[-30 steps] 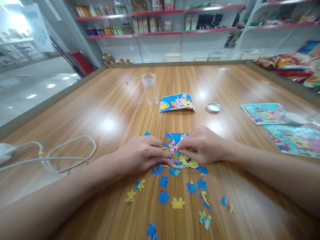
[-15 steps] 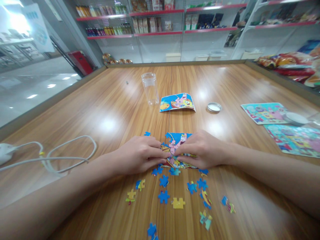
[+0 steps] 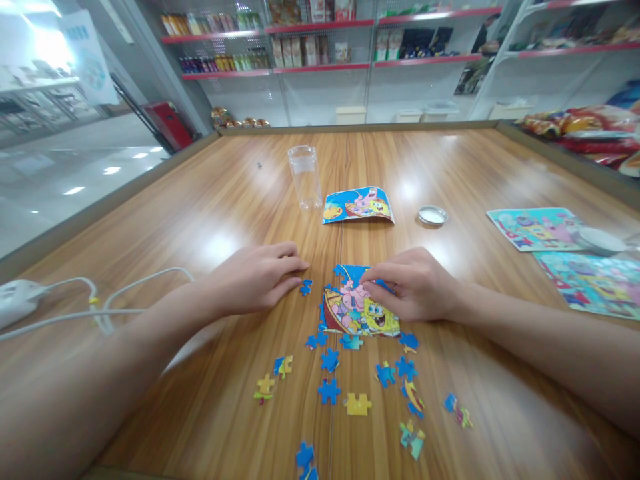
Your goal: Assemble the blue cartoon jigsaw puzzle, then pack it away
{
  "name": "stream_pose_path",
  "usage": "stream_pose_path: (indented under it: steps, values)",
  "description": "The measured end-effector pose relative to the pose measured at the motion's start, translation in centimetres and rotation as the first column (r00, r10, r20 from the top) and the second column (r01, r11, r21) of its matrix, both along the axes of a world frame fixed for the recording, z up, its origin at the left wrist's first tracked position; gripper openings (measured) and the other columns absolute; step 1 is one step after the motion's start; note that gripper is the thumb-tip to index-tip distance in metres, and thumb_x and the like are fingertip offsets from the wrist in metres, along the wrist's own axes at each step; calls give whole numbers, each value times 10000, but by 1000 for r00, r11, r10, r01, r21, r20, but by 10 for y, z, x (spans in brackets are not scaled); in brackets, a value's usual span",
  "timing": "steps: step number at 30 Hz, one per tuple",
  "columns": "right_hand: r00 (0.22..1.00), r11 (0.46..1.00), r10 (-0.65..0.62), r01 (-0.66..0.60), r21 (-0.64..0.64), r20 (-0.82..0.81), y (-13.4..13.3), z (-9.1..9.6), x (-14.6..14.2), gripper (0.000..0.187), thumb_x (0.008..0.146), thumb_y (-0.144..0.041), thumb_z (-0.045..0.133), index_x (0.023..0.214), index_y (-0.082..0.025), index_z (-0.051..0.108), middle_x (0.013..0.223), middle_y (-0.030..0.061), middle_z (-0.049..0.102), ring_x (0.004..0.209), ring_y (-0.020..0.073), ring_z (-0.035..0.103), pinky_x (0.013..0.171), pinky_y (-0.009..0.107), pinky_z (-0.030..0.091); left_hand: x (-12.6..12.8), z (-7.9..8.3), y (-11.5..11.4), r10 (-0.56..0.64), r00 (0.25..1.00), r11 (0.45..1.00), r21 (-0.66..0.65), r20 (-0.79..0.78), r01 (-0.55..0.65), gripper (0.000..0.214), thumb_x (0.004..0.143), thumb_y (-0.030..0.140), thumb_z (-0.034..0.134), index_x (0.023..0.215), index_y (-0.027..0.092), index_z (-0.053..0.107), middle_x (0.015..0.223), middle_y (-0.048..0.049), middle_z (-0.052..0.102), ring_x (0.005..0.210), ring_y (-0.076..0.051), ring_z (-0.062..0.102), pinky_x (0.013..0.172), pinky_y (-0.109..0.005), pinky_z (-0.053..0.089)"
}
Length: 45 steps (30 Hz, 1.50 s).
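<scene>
A: Where is the jigsaw lying?

B: The partly joined jigsaw (image 3: 345, 310) is lying flat on the wooden table (image 3: 240, 227) in front of the person, and loose pieces, such as a yellow piece (image 3: 358, 404), are lying nearer the person

A: And how are the hands standing?

B: Well apart. The right hand (image 3: 417, 283) is bending over the jigsaw's upper right part, fingertips drawn close together; I cannot tell whether they are pinching a piece or only pressing. The left hand (image 3: 255, 280) is resting to the left, fingers loosely curled and parted, right by a small blue piece (image 3: 307, 287); whether they are touching it, I cannot tell

A: So which step are you reading?

B: I am judging it mid-assembly, the right hand probably steadying the joined part while the left is attending to that blue piece

A: What would a next move be calling for?

B: The left edge is looking jagged, so fitting a piece there would be calling for a light pinch, tabs turned to match, and a glance at the curled picture card (image 3: 360, 203) lying beyond
</scene>
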State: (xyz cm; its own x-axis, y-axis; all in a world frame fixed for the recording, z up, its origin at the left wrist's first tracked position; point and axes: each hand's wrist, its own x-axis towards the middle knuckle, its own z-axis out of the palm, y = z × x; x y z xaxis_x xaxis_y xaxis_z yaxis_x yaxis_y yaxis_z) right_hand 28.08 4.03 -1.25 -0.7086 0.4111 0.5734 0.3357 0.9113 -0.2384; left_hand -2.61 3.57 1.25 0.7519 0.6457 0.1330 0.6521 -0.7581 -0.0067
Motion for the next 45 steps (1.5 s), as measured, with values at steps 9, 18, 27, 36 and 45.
stream_pose_path:
  steps: [9,18,27,36,45]
  values:
    - [997,998,64,-64,5,47,-3,1,0,175,926,-282,607,972,-174,737,561,-40,631,457,80,518,472,242,316,6,-2,-2,-11,997,1000,-18,73,13,249,991,284,525,1191,235,666,974,-55,634,812,-167,620,713,-293,481]
    - [945,962,264,-245,-119,192,-5,1,-3,172,956,-240,573,1003,-209,735,779,-5,753,641,95,650,556,246,360,22,-7,-17,-266,960,945,-175,86,277,380,996,241,468,1345,328,592,1045,-58,578,820,-166,597,672,-292,469]
    - [912,942,327,-292,-167,246,-17,5,-6,171,950,-253,560,907,-194,714,695,1,695,611,103,587,553,262,315,22,-9,-17,-252,965,947,-185,76,262,373,1011,297,476,1362,357,589,1002,-63,574,807,-174,595,671,-299,466]
    - [867,897,424,-364,-250,261,-22,6,-6,155,886,-217,601,742,-183,649,649,0,669,588,109,571,531,269,277,18,-9,-14,-250,966,951,-171,63,257,364,1022,298,463,1350,391,591,977,-51,553,766,-157,581,649,-282,450]
    - [864,899,425,-369,-235,269,-20,4,-6,144,901,-233,587,783,-189,657,656,-2,667,571,102,550,529,264,284,19,3,-18,-302,943,921,-212,143,327,271,987,271,540,1232,277,655,1017,-63,606,781,-153,593,661,-276,456]
